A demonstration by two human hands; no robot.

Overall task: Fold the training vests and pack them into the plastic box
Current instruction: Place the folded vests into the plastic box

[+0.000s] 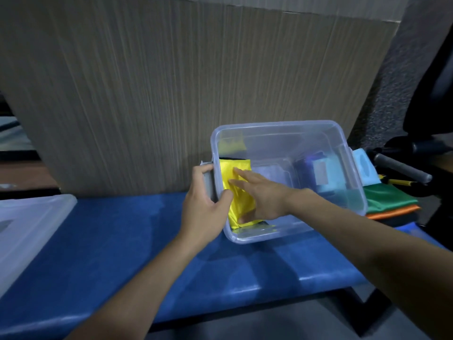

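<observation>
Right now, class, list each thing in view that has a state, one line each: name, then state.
Plastic box: open, lid off, on the blue bench.
Lid: lying apart at left.
Yellow vest: folded, inside the box.
Green vest: folded, outside the box.
Left hand: gripping the box handle.
Right hand: flat, pressing the yellow vest.

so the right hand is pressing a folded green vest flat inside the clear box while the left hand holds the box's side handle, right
Not quite: the vest under the right hand is yellow, not green, as the head view shows. The rest holds: it lies inside the clear plastic box, and the left hand grips the side handle.
</observation>
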